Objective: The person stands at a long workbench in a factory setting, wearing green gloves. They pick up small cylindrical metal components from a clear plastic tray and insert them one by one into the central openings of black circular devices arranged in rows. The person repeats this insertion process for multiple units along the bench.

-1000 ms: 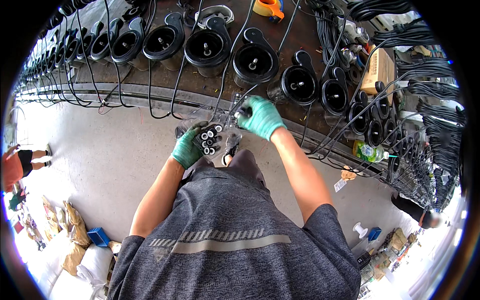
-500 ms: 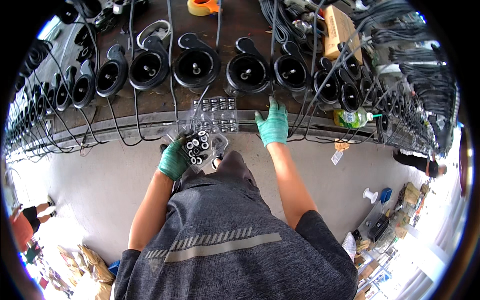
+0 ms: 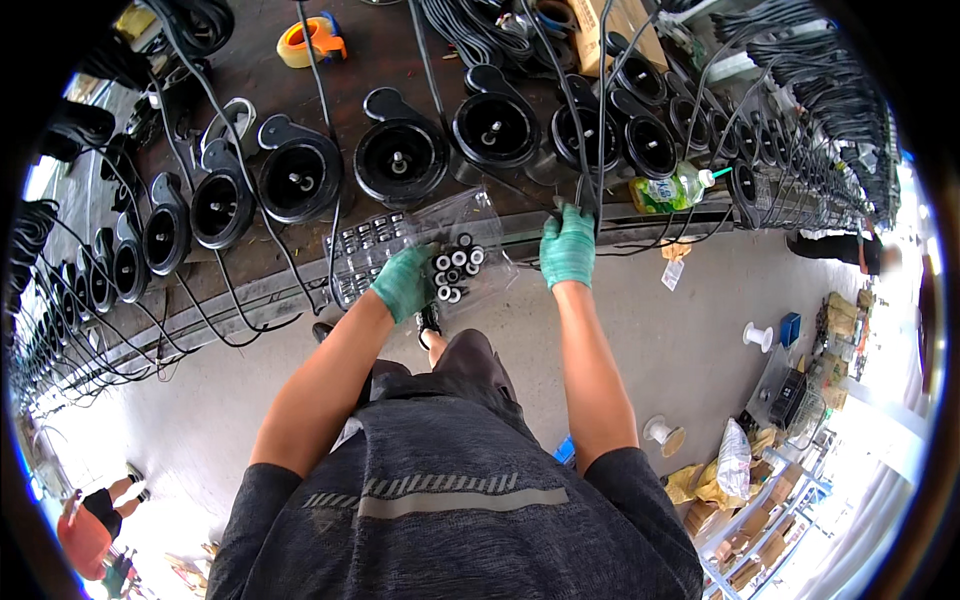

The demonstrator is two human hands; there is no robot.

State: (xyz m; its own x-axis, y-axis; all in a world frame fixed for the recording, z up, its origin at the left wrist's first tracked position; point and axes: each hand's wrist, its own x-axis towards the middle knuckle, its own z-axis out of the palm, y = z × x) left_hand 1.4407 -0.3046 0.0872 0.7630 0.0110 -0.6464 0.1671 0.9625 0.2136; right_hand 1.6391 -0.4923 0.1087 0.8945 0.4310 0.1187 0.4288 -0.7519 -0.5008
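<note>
My left hand [image 3: 404, 283], in a green glove, grips the near side of a clear plastic tray [image 3: 494, 270]. In that tray lie several white and black rings [image 3: 455, 268]. A second clear tray with rows of small metal parts [image 3: 352, 246] rests on the bench edge, partly behind my left hand. Gloved in green too, my right hand [image 3: 568, 250] is at the bench edge beside a hanging black cable [image 3: 600, 150]. Its fingers are drawn together around something dark and thin that I cannot make out. Black round housings [image 3: 400, 160] with a metal shaft inside stand beyond both hands.
More housings and cables run along the bench [image 3: 240, 285] to both sides. Orange tape [image 3: 308, 42], a green bottle [image 3: 672, 190] and a cardboard box [image 3: 615, 35] lie on it. White spools [image 3: 757, 336] sit on the floor at right; another person [image 3: 88, 530] is at far left.
My view has turned and shifted right along the bench. My left hand has brought the ring tray up to the bench edge, beside the metal parts. The right hand's fingers have drawn together near the cable.
</note>
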